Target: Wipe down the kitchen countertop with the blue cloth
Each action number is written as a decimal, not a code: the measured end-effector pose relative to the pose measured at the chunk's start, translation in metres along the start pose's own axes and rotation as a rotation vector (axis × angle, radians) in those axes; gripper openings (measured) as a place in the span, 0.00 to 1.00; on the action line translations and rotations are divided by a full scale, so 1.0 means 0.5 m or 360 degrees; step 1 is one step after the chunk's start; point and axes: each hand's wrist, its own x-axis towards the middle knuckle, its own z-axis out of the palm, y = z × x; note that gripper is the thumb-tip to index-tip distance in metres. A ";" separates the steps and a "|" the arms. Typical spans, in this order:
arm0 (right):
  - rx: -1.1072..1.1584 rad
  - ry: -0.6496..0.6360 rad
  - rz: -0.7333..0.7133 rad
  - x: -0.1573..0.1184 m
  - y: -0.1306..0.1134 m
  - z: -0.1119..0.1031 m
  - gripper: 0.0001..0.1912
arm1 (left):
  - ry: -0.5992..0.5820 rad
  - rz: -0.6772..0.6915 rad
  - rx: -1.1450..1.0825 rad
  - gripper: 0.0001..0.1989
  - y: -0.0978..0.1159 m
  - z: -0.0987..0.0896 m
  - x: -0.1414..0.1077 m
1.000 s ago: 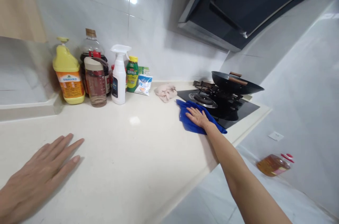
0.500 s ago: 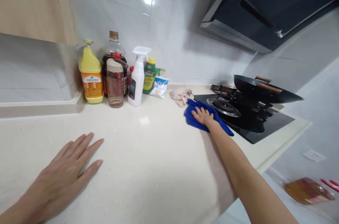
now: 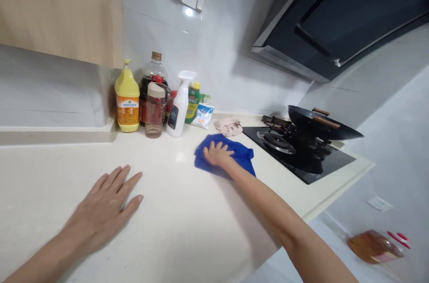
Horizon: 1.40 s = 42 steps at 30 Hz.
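Note:
A blue cloth [image 3: 239, 152] lies spread on the pale countertop [image 3: 174, 229], left of the stove. My right hand [image 3: 218, 154] rests flat on top of it, fingers spread, pressing it against the surface. At the left, my left hand [image 3: 107, 207] lies palm down on the bare counter with its fingers apart and nothing in it. A crumpled pinkish cloth [image 3: 228, 126] sits just behind the blue one, near the wall.
Along the wall stand a yellow jug [image 3: 128, 104], a tumbler [image 3: 155, 113], a white spray bottle [image 3: 178, 109] and a small packet [image 3: 203, 115]. A wok [image 3: 315, 124] sits on the black stove [image 3: 301, 164] under the range hood [image 3: 351, 10]. An oil bottle [image 3: 375, 246] is low at right.
My right hand and the blue cloth have moved left, away from the stove's edge. My left hand stays flat on the counter; the view has shifted a little.

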 end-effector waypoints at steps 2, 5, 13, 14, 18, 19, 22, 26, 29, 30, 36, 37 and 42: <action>-0.0011 0.0021 -0.0175 -0.003 -0.017 0.003 0.37 | -0.0031 -0.0022 0.0009 0.32 0.005 -0.002 0.000; -0.0023 0.0010 -0.0336 0.012 -0.027 0.000 0.35 | -0.0059 -0.0043 0.0012 0.32 0.010 -0.005 0.000; 0.0003 -0.0004 -0.0524 0.096 -0.051 0.000 0.33 | -0.0075 -0.0045 -0.0041 0.32 0.019 -0.015 -0.005; -0.0001 0.0001 -0.0498 0.104 -0.055 0.002 0.33 | -0.0089 -0.0052 -0.0056 0.32 0.021 -0.019 -0.005; -0.0007 0.0022 -0.0435 0.109 -0.066 0.007 0.34 | -0.0182 -0.0091 -0.0131 0.32 0.030 -0.033 -0.005; -0.0011 0.0019 -0.0436 0.100 -0.067 0.008 0.34 | -0.0199 -0.0096 -0.0146 0.33 0.031 -0.035 -0.005; -0.0042 0.0003 -0.0460 0.053 -0.070 0.010 0.34 | -0.0180 -0.0085 -0.0178 0.33 0.032 -0.038 -0.005; -0.0064 0.0010 -0.0524 -0.047 -0.076 0.017 0.33 | -0.0202 -0.0091 -0.0193 0.33 0.033 -0.044 -0.004; -0.0072 0.0012 -0.0599 -0.135 -0.082 0.022 0.33 | -0.0282 -0.0095 -0.0181 0.34 0.034 -0.052 -0.002; -0.0076 0.0015 -0.0628 -0.167 -0.084 0.024 0.33 | -0.0287 -0.0088 -0.0180 0.34 0.034 -0.054 -0.003; -0.0079 0.0018 -0.0764 -0.343 -0.101 0.028 0.33 | -0.0127 -0.0041 -0.0220 0.33 0.027 -0.070 -0.022; -0.0082 0.0013 -0.0782 -0.366 -0.104 0.029 0.33 | -0.0104 -0.0050 -0.0226 0.33 0.025 -0.075 -0.027; -0.0095 -0.0005 -0.0798 -0.438 -0.119 0.036 0.34 | -0.0033 -0.0119 -0.0210 0.33 -0.019 -0.123 -0.052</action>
